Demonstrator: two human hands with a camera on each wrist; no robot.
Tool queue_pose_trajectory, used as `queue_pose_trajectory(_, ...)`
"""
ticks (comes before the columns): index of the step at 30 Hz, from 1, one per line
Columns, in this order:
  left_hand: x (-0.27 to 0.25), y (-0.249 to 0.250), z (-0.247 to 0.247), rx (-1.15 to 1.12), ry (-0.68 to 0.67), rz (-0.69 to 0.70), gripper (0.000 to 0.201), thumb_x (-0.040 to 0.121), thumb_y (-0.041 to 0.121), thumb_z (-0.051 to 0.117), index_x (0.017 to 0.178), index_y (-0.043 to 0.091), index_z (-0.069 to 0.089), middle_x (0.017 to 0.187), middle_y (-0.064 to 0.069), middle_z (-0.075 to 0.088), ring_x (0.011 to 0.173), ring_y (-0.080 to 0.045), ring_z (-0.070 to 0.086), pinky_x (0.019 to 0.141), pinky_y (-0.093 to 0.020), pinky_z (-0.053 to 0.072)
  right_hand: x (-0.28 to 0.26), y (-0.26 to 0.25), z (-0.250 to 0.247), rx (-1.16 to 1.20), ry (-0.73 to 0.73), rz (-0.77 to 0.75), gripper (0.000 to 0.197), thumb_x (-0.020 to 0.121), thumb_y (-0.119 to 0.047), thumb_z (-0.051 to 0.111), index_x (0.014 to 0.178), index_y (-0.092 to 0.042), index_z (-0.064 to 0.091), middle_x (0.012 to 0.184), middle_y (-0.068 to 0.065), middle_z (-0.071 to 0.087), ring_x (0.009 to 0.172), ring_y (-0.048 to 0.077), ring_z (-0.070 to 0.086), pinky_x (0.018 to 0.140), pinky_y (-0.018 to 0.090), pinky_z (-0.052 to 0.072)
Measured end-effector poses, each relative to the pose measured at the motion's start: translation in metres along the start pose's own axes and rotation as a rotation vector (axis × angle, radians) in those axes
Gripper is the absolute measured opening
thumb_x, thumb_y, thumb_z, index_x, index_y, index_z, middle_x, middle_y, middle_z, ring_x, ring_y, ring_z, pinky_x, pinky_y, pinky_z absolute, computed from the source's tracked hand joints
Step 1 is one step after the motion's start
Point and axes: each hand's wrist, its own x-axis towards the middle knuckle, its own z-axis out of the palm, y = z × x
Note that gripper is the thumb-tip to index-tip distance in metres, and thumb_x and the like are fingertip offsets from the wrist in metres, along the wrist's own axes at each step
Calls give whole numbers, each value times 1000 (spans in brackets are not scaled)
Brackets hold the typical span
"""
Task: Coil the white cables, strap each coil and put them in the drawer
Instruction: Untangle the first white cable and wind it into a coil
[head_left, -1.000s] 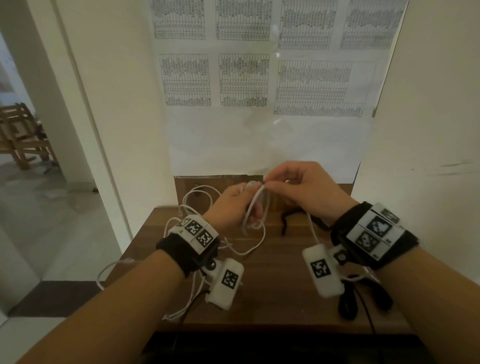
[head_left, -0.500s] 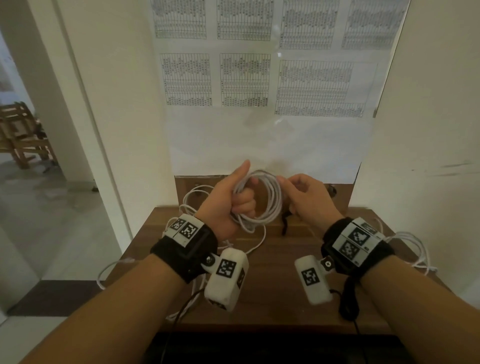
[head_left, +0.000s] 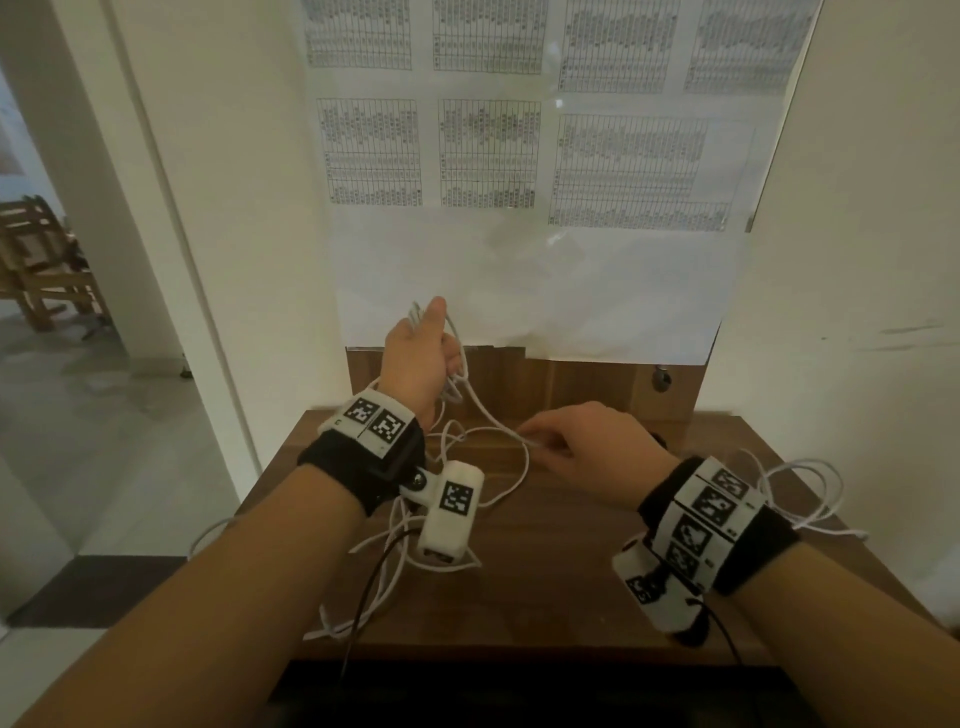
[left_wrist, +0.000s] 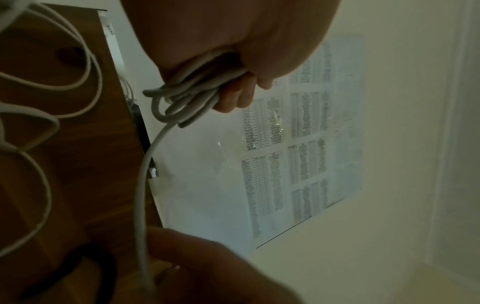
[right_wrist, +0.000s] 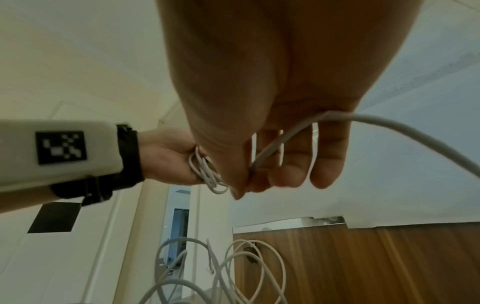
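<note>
My left hand (head_left: 434, 353) is raised above the back of the wooden table (head_left: 545, 587) and grips a small coil of white cable (left_wrist: 182, 96) in its fist. One strand (head_left: 483, 410) runs down from the coil to my right hand (head_left: 540, 447), which pinches it between thumb and fingers just above the table. The right wrist view shows that pinch on the strand (right_wrist: 272, 144), with the coil (right_wrist: 205, 172) in the left hand (right_wrist: 168, 160) behind it. More of the same cable trails in loose loops (head_left: 410, 561) under my left wrist.
Another loose white cable (head_left: 800, 493) lies at the table's right edge. A black strap (left_wrist: 98, 267) lies on the wood near my right hand. Walls close in at the right and back, with printed sheets (head_left: 488, 150) on the back wall. An open doorway is at left.
My left hand has lifted the coil higher and turned it. My right hand has dropped from beside the coil to the table, and a strand now stretches between the two hands.
</note>
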Motion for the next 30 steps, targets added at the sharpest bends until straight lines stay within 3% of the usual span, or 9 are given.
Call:
queue_pose_trajectory(4, -12, -14, 3, 452, -147, 152, 26, 104, 38, 49, 85, 20, 48, 61, 8, 55, 51, -9, 49, 52, -21, 40, -1, -7, -12, 111, 49, -63, 24, 100, -36, 56, 119, -31, 70, 111, -11, 72, 100, 7, 66, 88, 35, 57)
queue_pose_trajectory(7, -21, -25, 5, 686, -363, 248, 33, 104, 42, 46, 85, 17, 55, 58, 8, 63, 50, 2, 56, 62, -26, 42, 3, -10, -22, 294, 178, -98, 13, 92, -31, 69, 98, -24, 77, 92, -9, 73, 85, 4, 66, 84, 33, 57)
queue_pose_trajectory(10, -30, -27, 7, 563, -550, 186, 51, 107, 44, 37, 76, 11, 63, 57, 3, 63, 53, -7, 58, 63, -26, 46, 7, -8, -30, 510, 316, -39, 8, 84, -28, 78, 86, -20, 77, 83, -8, 74, 79, 4, 68, 80, 33, 58)
queue_pose_trajectory(13, -41, -25, 13, 428, -616, 81, 67, 106, 52, 31, 59, 9, 53, 50, -5, 49, 47, -17, 46, 58, -26, 42, 11, 0, -30, 606, 440, -2, 21, 79, -38, 81, 87, -20, 73, 81, -6, 71, 74, 10, 67, 73, 35, 59)
queue_pose_trajectory(16, -46, -17, 19, 97, -650, -185, 54, 103, 53, 36, 69, 13, 49, 44, 3, 30, 37, -10, 25, 43, -22, 26, 14, 7, -22, 683, 481, 74, 39, 75, -52, 78, 103, -28, 66, 88, -4, 63, 69, 20, 63, 65, 36, 55)
queue_pose_trajectory(19, -48, -7, 19, -215, -734, -322, 48, 96, 55, 41, 72, 14, 44, 40, 8, 25, 34, -6, 19, 38, -19, 16, 12, 10, -9, 703, 459, 94, 27, 89, -51, 65, 104, -28, 65, 90, -8, 66, 77, 11, 64, 71, 35, 54)
queue_pose_trajectory(22, -41, 0, 15, -398, -693, -374, 46, 98, 53, 42, 69, 18, 41, 37, 9, 27, 33, -6, 22, 44, -22, 11, 6, 6, -1, 718, 438, 79, 38, 91, -60, 48, 98, -24, 62, 80, -2, 66, 71, 15, 63, 67, 38, 51)
queue_pose_trajectory(26, -29, 2, 8, -529, -512, -428, 49, 101, 50, 43, 62, 20, 44, 39, 9, 25, 34, -7, 22, 51, -24, 10, 7, 9, 7, 797, 474, 186, 23, 99, -44, 52, 110, -25, 56, 94, -4, 68, 79, 6, 64, 71, 25, 49)
queue_pose_trajectory(30, -23, 2, 5, -611, -329, -421, 48, 101, 52, 46, 66, 19, 44, 43, 8, 26, 37, -8, 25, 40, -19, 25, 3, 14, 6, 387, 291, 204, 39, 95, -37, 63, 131, -32, 49, 93, -12, 63, 81, 9, 62, 74, 34, 54)
